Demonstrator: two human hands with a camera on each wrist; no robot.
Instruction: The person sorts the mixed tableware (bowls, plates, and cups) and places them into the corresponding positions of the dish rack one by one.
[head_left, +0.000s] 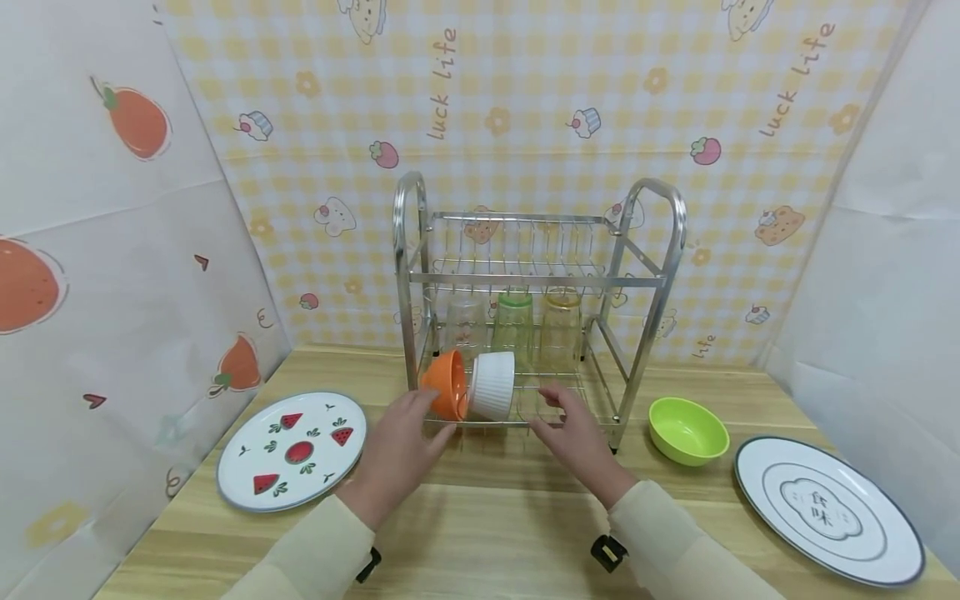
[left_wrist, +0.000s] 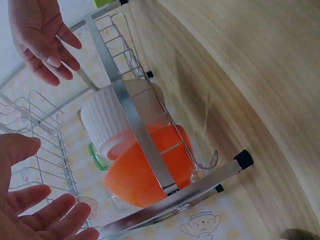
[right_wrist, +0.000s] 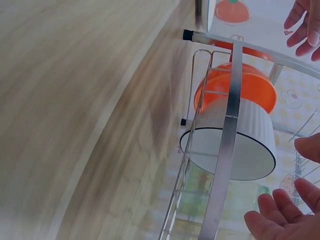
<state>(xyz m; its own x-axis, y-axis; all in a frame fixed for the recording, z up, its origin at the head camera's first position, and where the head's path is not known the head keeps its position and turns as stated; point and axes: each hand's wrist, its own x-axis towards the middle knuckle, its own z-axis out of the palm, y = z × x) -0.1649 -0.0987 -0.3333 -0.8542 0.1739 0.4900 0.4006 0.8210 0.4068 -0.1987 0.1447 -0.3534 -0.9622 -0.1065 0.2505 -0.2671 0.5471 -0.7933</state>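
Observation:
An orange bowl (head_left: 447,385) and a white ribbed bowl (head_left: 492,386) lie tipped on their sides, side by side, on the lower shelf of a metal dish rack (head_left: 534,282). The white bowl's dark-rimmed mouth (right_wrist: 227,152) faces right. My left hand (head_left: 401,450) is at the front left of the rack, nearest the orange bowl; the left wrist view shows its fingers (left_wrist: 57,212) spread and apart from the bowl. To the right of the white bowl, my right hand (head_left: 573,442) hovers by the shelf's front rail, fingers loosely bent and holding nothing.
Behind the bowls stand a clear glass (head_left: 465,321), a green glass (head_left: 513,329) and an amber glass (head_left: 561,329). A watermelon-patterned plate (head_left: 300,483) lies left. On the right are a lime-green bowl (head_left: 688,429) and a white plate with writing (head_left: 873,542).

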